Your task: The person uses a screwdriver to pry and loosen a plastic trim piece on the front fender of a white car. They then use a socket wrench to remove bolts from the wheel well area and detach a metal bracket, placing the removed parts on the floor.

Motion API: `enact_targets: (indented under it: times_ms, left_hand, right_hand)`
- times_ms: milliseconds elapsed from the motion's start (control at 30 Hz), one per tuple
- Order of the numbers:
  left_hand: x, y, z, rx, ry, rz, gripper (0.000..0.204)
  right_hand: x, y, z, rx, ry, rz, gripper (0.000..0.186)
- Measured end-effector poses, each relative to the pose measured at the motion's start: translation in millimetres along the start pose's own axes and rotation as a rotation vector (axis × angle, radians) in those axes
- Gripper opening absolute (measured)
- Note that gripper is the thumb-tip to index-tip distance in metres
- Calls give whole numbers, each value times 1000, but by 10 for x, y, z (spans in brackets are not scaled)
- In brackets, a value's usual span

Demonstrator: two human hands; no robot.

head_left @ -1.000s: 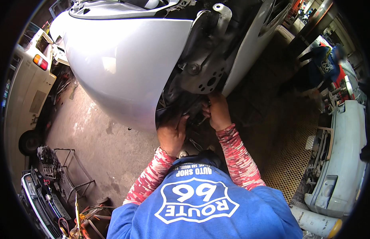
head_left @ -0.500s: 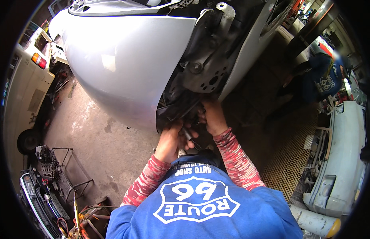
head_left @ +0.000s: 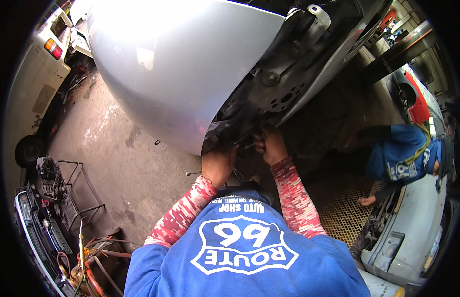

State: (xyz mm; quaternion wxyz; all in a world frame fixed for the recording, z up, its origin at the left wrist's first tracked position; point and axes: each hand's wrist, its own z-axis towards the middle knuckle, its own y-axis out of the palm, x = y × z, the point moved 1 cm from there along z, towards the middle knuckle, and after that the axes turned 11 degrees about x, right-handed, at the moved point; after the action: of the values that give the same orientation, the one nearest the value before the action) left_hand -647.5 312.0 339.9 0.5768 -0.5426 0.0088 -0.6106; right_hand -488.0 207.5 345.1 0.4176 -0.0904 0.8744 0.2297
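Fingers (head_left: pixel 263 140) gripping a small tool (head_left: pixel 246 145) (dark), under silver bumper (head_left: pixel 180 69)

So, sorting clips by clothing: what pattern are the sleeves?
Red, pink and white blocky camouflage on both sleeves, clearest in the head view.

Workshop floor (head_left: pixel 116 148): stained grey concrete, lit bright from the upper left. A white van (head_left: pixel 34 89) stands at the left edge. A wire rack (head_left: pixel 74 190) sits on the floor at lower left, beside hoses (head_left: pixel 89 262). A metal grating (head_left: pixel 341 210) covers the floor at right. A red car (head_left: pixel 413 96) stands at far right.
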Motion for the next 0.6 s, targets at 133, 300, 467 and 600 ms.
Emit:
enact_targets:
  times_ms: [133,300,467,600]
  left_hand:
    - [-9,18,17,65,11,-42,20]
    - [-111,99,-34,-16,-68,-40,19]
    - [-221,196,-98,17,106,25,23]
    - [-261,233,-106,88,239,100,25]
  right_hand:
    - [-1,-9,18,-34,6,0,23]
    - [39,29,33,9,-21,26,25]
    - [79,-19,91,-12,-14,41,25]
    - [120,-79,131,14,-29,34,25]
